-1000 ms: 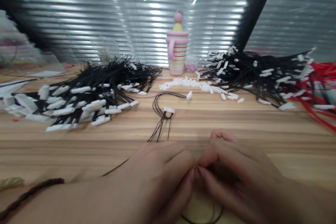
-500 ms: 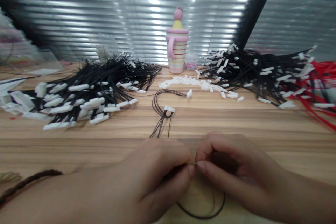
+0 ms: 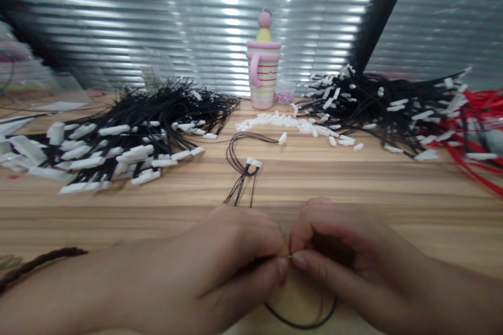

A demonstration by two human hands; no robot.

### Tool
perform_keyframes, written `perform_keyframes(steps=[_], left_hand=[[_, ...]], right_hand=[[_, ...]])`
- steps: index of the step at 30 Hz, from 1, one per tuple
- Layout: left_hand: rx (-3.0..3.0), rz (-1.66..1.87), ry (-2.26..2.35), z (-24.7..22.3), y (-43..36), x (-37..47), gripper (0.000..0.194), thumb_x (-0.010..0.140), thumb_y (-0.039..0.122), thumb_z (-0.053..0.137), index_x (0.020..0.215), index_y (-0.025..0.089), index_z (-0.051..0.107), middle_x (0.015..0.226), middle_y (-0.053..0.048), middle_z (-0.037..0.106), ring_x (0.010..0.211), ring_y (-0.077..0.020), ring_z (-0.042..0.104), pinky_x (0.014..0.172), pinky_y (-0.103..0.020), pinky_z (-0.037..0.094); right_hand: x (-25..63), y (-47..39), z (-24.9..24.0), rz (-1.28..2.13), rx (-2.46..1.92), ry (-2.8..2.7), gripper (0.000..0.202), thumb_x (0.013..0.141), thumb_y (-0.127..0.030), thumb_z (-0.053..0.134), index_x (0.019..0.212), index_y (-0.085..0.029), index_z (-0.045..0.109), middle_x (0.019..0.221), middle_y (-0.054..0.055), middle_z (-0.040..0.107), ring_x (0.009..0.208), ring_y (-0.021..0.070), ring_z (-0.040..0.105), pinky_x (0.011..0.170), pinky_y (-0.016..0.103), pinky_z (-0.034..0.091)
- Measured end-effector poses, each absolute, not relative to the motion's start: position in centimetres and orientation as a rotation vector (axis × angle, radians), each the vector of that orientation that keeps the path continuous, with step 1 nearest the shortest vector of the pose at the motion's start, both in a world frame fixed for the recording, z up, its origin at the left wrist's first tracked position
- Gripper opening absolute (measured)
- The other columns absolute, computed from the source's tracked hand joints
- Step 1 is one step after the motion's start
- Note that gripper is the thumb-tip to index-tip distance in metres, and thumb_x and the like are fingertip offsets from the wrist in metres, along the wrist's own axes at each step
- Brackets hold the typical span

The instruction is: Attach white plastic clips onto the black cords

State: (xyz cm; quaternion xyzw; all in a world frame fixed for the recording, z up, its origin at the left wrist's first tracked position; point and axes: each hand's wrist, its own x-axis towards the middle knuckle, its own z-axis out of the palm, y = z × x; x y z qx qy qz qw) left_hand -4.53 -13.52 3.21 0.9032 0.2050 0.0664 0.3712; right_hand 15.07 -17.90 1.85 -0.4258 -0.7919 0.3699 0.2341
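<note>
Head view: my left hand [image 3: 236, 267] and right hand [image 3: 353, 267] meet at a tiny bright bit [image 3: 290, 256]

I have both hands low over the table [image 3: 393, 188], thumb and finger of each pinched narrow on the bit, which shows between my fingertips. It is too small for me to tell its shape. A black wire [image 3: 302, 326] curves in a loop below my hands; both its ends are hidden, so I cannot tell which hand has them. A brown cord [image 3: 43, 260] lies along my left wrist.

Just beyond my hands, a harness [image 3: 253, 163] lies on the wood, its thin black leads partly curled round to a small white plug [image 3: 282, 138]. Farther back, loose plugs [image 3: 283, 121] are strewn in front of a pink-lidded cup [image 3: 264, 81], with a tub [image 3: 283, 96] of coloured beads beside it. To the left spreads one black pile [image 3: 157, 110] with white ends, to the right another heap [image 3: 377, 104], and red wires [image 3: 483, 110] at the far right. Blinds [image 3: 176, 26] stand behind everything.
</note>
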Motion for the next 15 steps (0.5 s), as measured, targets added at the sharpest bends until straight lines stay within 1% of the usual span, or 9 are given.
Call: perform_keyframes(steps=[8, 15], left_hand=[[2.305, 0.143, 0.522, 3.21, -13.37, -4.51, 0.021, 0.086, 0.024, 0.036, 0.081, 0.018, 0.055, 0.072, 0.000, 0.056, 0.066, -0.0069, 0.048, 0.062, -0.014, 0.038], [2.287, 0.186, 0.516, 3.09, -13.61, -4.45, 0.021, 0.086, 0.023, 0.036, 0.082, 0.017, 0.056, 0.069, 0.001, 0.056, 0.066, -0.0068, 0.048, 0.062, -0.013, 0.038]], right_hand=[[14.81, -17.88, 2.27, 0.963, -1.161, -2.213, 0.011, 0.078, -0.009, 0.046, 0.075, -0.017, 0.053, 0.068, -0.001, 0.055, 0.062, 0.0078, 0.048, 0.062, 0.018, 0.038], [14.19, -18.30, 2.57, 0.833, -1.175, -2.218, 0.014, 0.074, -0.005, 0.047, 0.073, -0.017, 0.054, 0.068, -0.001, 0.057, 0.063, 0.0093, 0.050, 0.062, 0.020, 0.039]])
